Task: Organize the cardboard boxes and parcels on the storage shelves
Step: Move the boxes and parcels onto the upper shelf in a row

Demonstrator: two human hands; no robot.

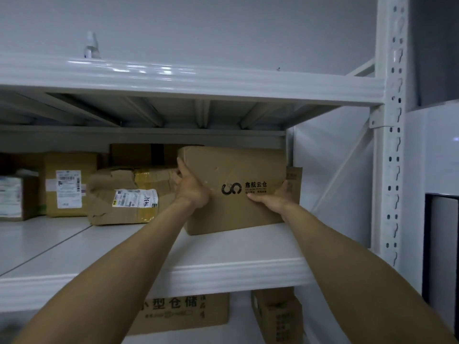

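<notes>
1. On the middle shelf [223, 266], toward its right end: a logo-printed cardboard box [236, 194], apparently resting there, just beside the crushed parcel [129, 194].
2. Probably seating or squaring this box; next, likely sliding it back evenly without nudging the parcel.
3. Both arms stretched forward and up: left hand [190, 187] wrapped round the box's left edge, right hand [275, 198] clasping the lower right edge, thumb across the front.

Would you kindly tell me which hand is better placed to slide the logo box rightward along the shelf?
Left, probably. The left hand grips the logo box at its left edge, so it can push rightward; the right hand holds the lower right corner, fit for steadying.
</notes>
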